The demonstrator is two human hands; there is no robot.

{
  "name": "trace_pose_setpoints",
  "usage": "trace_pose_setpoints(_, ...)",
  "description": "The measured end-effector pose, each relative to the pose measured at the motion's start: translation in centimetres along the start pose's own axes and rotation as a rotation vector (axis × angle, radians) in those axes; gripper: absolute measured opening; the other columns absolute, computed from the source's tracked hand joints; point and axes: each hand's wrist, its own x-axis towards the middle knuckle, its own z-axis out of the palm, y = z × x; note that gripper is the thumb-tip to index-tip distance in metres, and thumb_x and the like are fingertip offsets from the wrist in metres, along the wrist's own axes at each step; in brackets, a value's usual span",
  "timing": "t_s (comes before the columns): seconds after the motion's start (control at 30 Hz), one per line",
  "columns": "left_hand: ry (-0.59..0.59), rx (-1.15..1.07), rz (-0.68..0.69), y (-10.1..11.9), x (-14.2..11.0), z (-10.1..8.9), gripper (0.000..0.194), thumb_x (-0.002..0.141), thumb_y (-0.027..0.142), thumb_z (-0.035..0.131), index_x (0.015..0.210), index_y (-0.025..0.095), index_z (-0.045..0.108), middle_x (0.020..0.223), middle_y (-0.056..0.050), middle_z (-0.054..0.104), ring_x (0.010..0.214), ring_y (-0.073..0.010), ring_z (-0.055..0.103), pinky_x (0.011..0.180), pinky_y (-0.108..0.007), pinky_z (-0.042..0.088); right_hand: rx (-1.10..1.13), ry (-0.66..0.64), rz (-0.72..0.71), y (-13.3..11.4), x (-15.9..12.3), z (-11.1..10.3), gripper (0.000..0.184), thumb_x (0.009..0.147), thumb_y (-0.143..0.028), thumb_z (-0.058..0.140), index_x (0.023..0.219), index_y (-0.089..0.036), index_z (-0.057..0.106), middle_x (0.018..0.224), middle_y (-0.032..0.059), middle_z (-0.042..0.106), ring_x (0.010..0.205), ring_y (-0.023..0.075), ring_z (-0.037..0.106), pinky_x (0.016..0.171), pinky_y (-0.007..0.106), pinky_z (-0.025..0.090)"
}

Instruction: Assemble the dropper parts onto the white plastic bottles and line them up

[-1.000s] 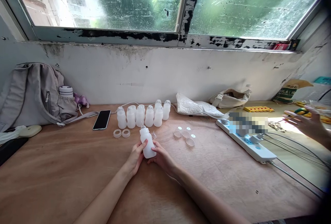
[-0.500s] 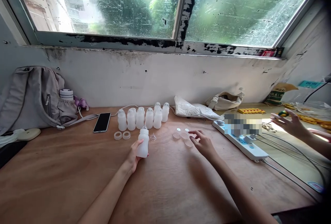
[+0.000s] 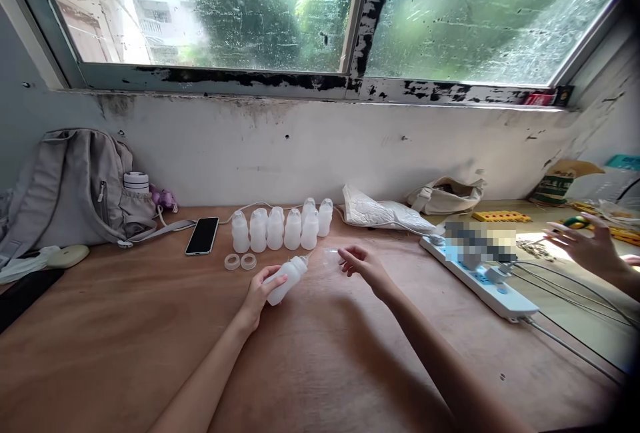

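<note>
My left hand [image 3: 259, 295] is wrapped round a small white plastic bottle [image 3: 287, 278], tilted with its nipple end pointing right. My right hand [image 3: 364, 264] hovers just right of it, fingers pinched on a small clear cap [image 3: 334, 254]. Behind them a row of several more white bottles [image 3: 280, 228] stands upright on the wooden table [image 3: 125, 340]. Two clear rings [image 3: 239, 261] lie left of the held bottle.
A black phone [image 3: 203, 235] and a grey backpack [image 3: 75, 186] lie at the left. A white bag [image 3: 385, 212], a beige pouch [image 3: 445, 194] and a white power strip [image 3: 480, 273] with cables are at the right. Another person's hand [image 3: 585, 243] works at the far right.
My right hand left the bottle, reached to the clear caps on the right and came back pinching one. My left hand tilted the bottle toward it.
</note>
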Motion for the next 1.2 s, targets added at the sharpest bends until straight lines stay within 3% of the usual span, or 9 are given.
trace_pose_setpoints(0.17, 0.01, 0.077, 0.028, 0.1, 0.2, -0.1, 0.041, 0.059, 0.038, 0.067, 0.092, 0.018, 0.055, 0.09, -0.006, 0.058, 0.071, -0.0152, 0.055, 0.046, -0.018, 0.041, 0.069, -0.029, 0.016, 1.7, 0.6, 2.3, 0.035, 0.065, -0.049, 0.06, 0.063, -0.015, 0.053, 0.052, -0.0001, 0.055, 0.042, 0.009, 0.049, 0.04, 0.021, 0.039)
trace_pose_setpoints(0.37, -0.012, 0.106, -0.009, 0.2, 0.3, 0.1, 0.035, 0.06, 0.04, 0.066, 0.084, 0.017, 0.055, 0.076, -0.002, 0.058, 0.061, -0.0131, 0.052, 0.042, -0.017, 0.037, 0.129, -0.045, 0.041, 4.0, -0.6, 3.8, 0.033, 0.068, -0.047, 0.058, 0.063, -0.016, 0.05, 0.049, -0.0018, 0.054, 0.038, 0.0076, 0.047, 0.038, 0.019, 0.037)
trace_pose_setpoints(0.53, -0.018, 0.108, 0.031, 0.2, 0.3, -0.1, 0.032, 0.058, 0.036, 0.068, 0.081, 0.017, 0.058, 0.072, -0.001, 0.058, 0.059, -0.0116, 0.051, 0.047, -0.017, 0.036, 0.12, -0.106, 0.03, 3.8, -1.8, 4.6, 0.032, 0.073, -0.049, 0.05, 0.073, -0.017, 0.047, 0.048, -0.004, 0.052, 0.035, 0.0087, 0.046, 0.035, 0.019, 0.034)
trace_pose_setpoints(0.67, -0.036, 0.11, -0.001, 0.1, 0.3, -0.3, 0.031, 0.057, 0.035, 0.068, 0.08, 0.016, 0.059, 0.068, -0.001, 0.058, 0.057, -0.0112, 0.05, 0.046, -0.018, 0.034, -0.085, -0.159, -0.098, 3.4, -2.6, 4.8, 0.03, 0.082, -0.045, 0.038, 0.079, -0.017, 0.05, 0.048, -0.0055, 0.046, 0.037, 0.0084, 0.042, 0.037, 0.02, 0.032)
trace_pose_setpoints(0.83, -0.092, 0.136, -0.004, 0.4, 0.0, -0.3, 0.027, 0.058, 0.034, 0.067, 0.077, 0.017, 0.059, 0.065, 0.001, 0.057, 0.056, -0.0105, 0.049, 0.047, -0.018, 0.034, -0.382, -0.101, -0.34, 3.1, -3.3, 4.7, 0.034, 0.087, -0.036, 0.029, 0.067, -0.017, 0.049, 0.056, -0.0027, 0.045, 0.052, 0.0104, 0.044, 0.051, 0.022, 0.033)
trace_pose_setpoints(1.0, -0.104, 0.134, 0.02, 0.3, -0.5, 0.3, 0.025, 0.059, 0.032, 0.066, 0.075, 0.016, 0.057, 0.068, 0.0, 0.058, 0.059, -0.0124, 0.05, 0.05, -0.019, 0.035, -0.464, -0.031, -0.382, 3.4, -3.9, 5.0, 0.037, 0.088, -0.033, 0.021, 0.066, -0.018, 0.047, 0.055, -0.0016, 0.046, 0.051, 0.0114, 0.044, 0.052, 0.023, 0.033)
trace_pose_setpoints(1.2, 0.081, 0.062, 0.157, -0.5, -1.0, 1.5, 0.02, 0.069, 0.034, 0.054, 0.061, 0.016, 0.052, 0.063, 0.0, 0.054, 0.056, -0.0116, 0.046, 0.049, -0.019, 0.033, -0.422, 0.098, -0.373, 3.3, -4.9, 6.1, 0.037, 0.088, -0.03, 0.018, 0.065, -0.019, 0.046, 0.053, -0.0008, 0.046, 0.048, 0.0114, 0.044, 0.05, 0.024, 0.033)
